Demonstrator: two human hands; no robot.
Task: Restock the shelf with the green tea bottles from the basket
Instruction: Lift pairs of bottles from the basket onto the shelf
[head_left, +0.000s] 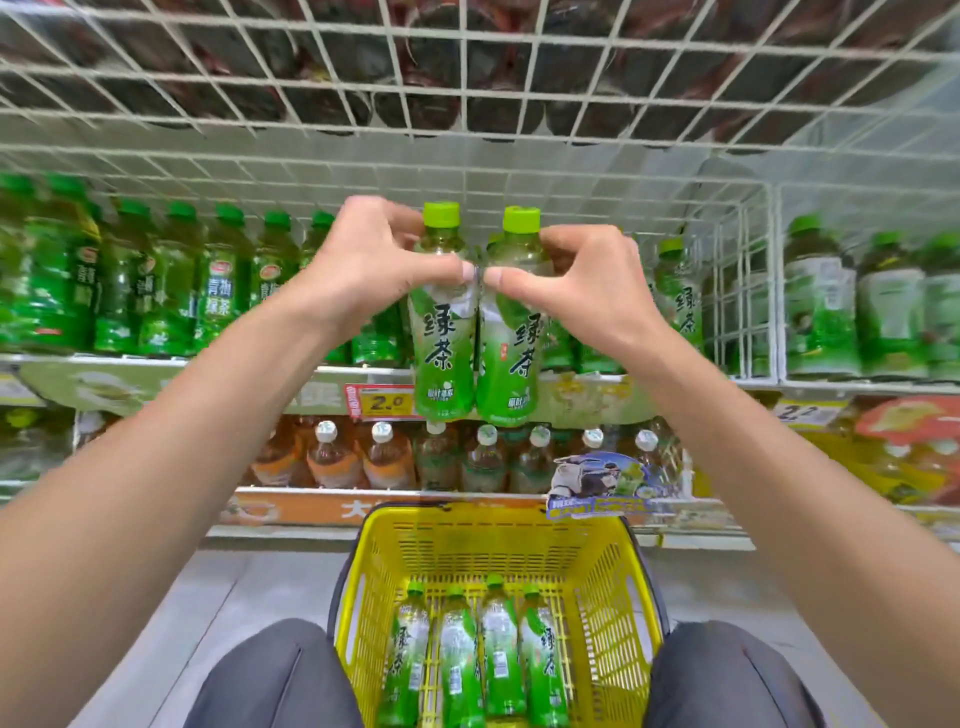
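- Shop shelving fills the view: a white wire rack (467, 104) overhead carries dark bottles. Below it, the shelf (156, 360) holds a row of green-capped bottles (218, 291).
- The left hand (363, 260) grips the left bottle (444, 338) round its shoulder, just below the cap, with the fingers curled behind and the thumb across the front.
- The right hand (587, 280) grips the right bottle (511, 348) in the same way.
- The two thumb tips lie just beside each other, between the two bottles.
- Both bottles are upright and side by side, held in the air in front of the shelf, their bases about level with its front edge.
- Their light green caps are on and their green labels face the camera.
- A bottle with the same label, the shelved bottle (680, 296), stands on the shelf just to the right, beside a wire divider (743, 291).
- A price tag (382, 401) reading 2.0 hangs on the shelf edge, just left of the left bottle's base.
- On the lower shelf stand white-capped bottles (384, 460) of amber drink.
- A yellow basket (613, 597) sits on the grey floor (249, 597) between the person's knees (275, 675), which are in grey trousers.
- Four bottles (460, 660) lie side by side in the bottom of the basket, caps pointing toward the shelf.
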